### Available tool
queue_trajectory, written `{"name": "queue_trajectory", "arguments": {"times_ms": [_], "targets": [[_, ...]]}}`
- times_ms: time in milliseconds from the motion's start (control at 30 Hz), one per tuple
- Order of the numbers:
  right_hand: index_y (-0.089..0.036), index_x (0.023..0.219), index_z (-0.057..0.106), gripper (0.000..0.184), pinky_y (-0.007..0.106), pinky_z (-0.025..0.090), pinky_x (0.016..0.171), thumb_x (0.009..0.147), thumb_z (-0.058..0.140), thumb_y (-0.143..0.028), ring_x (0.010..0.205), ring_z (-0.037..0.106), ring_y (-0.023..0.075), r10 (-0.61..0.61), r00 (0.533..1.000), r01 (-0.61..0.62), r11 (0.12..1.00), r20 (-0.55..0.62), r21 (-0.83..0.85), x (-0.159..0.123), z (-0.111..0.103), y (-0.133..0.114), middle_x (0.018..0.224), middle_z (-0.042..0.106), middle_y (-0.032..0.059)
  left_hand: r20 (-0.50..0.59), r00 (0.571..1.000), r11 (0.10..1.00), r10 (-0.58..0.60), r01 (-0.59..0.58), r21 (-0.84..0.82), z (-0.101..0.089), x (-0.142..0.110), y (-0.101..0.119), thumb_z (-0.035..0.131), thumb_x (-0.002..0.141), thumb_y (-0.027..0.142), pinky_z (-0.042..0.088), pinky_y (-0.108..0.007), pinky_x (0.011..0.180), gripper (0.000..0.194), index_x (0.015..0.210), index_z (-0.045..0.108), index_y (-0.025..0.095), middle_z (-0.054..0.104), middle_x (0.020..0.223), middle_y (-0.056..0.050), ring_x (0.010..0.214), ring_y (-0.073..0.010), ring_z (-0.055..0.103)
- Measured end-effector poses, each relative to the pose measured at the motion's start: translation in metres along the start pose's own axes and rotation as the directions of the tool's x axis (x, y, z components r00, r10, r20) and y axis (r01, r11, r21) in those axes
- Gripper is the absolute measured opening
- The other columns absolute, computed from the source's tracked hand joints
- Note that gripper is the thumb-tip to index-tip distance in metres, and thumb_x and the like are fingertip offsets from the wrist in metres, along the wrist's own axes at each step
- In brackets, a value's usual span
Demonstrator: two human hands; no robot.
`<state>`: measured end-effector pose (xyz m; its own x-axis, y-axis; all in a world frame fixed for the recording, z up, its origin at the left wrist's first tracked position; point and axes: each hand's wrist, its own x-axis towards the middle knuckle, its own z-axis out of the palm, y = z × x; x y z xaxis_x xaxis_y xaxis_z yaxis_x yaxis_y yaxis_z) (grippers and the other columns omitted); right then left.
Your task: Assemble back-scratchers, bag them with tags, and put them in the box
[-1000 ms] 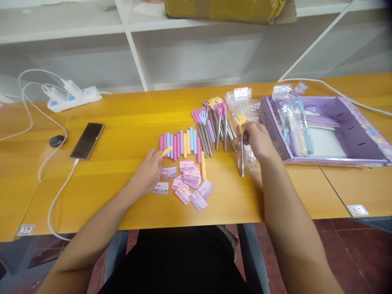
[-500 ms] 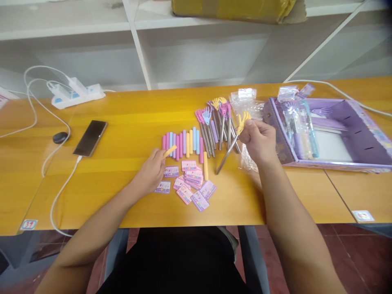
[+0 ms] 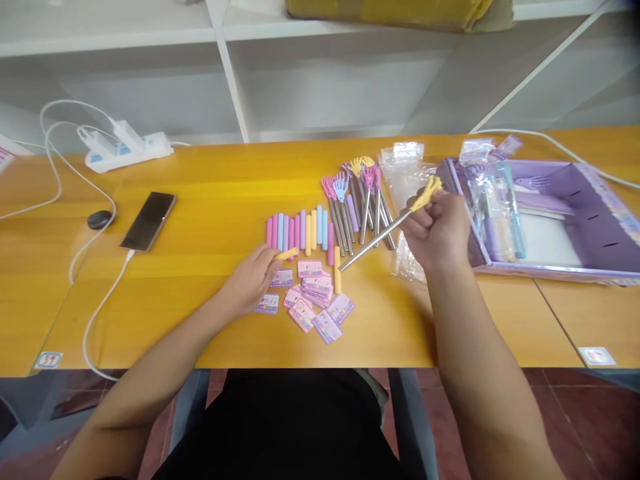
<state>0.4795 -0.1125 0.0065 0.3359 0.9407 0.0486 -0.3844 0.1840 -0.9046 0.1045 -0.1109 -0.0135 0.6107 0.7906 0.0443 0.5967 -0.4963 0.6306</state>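
Note:
My left hand (image 3: 253, 277) is closed around a yellow handle sleeve (image 3: 287, 254), whose end sticks out to the right. In my right hand (image 3: 440, 227) is a back scratcher (image 3: 377, 239) with a yellow claw head and a bare metal rod; the rod slants down-left toward the sleeve. Between the hands stands a row of coloured sleeves (image 3: 300, 232) lying side by side in pink, blue, purple and yellow. One more yellow sleeve (image 3: 337, 270) lies nearer me. Behind them is a pile of back scratchers (image 3: 367, 200) with pink, blue, purple and yellow heads. Printed cards (image 3: 315, 297) are scattered in front.
Clear plastic bags (image 3: 407, 177) lie behind my right hand. A purple box (image 3: 600, 227) at the right holds bagged back scratchers (image 3: 495, 220). On the left are a phone (image 3: 149, 222) on a charging cable, a black mouse-like object (image 3: 99, 219) and a power strip (image 3: 130, 153).
My right hand has moved right and turned the back scratcher, so its rod lies flatter and points left. The sleeve in my left hand has swung to nearly level.

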Motion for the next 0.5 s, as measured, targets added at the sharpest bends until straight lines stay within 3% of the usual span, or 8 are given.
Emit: {"name": "queue_trajectory", "arguments": {"times_ms": [100,200,500], "targets": [[-0.026,0.071,0.049,0.042,0.028,0.015,0.037,0.083,0.085,-0.043,0.045,0.021,0.0087,0.054,0.997,-0.057,0.997,0.062,0.046,-0.002,0.002,0.0,0.056,0.034,-0.0063,-0.001,1.0,1.0,0.013,-0.013,0.01,0.001,-0.001,-0.001,0.033,0.119,0.045,0.05,-0.037,0.085,0.04,0.121,0.064,0.019,0.061,0.106,-0.007,0.095,-0.0216,0.061],[-0.026,0.071,0.05,0.044,0.027,0.019,0.036,0.083,0.086,-0.049,0.043,0.027,0.0086,0.086,0.994,-0.088,0.996,0.072,0.017,-0.006,0.01,0.008,0.054,0.043,-0.0061,-0.003,1.0,1.0,0.026,-0.026,0.012,0.001,-0.001,-0.001,0.034,0.119,0.044,0.05,-0.036,0.084,0.039,0.12,0.064,0.019,0.062,0.105,-0.007,0.095,-0.0214,0.062],[-0.023,0.071,0.052,0.049,0.026,0.025,0.038,0.085,0.088,-0.053,0.041,0.027,0.0041,0.046,0.997,-0.046,0.999,0.069,0.002,-0.011,0.02,0.024,0.06,0.053,-0.0058,-0.022,0.996,0.996,0.086,-0.086,-0.003,0.002,-0.001,0.0,0.037,0.119,0.041,0.051,-0.036,0.084,0.036,0.115,0.065,0.019,0.062,0.102,-0.006,0.092,-0.0201,0.062]]}}
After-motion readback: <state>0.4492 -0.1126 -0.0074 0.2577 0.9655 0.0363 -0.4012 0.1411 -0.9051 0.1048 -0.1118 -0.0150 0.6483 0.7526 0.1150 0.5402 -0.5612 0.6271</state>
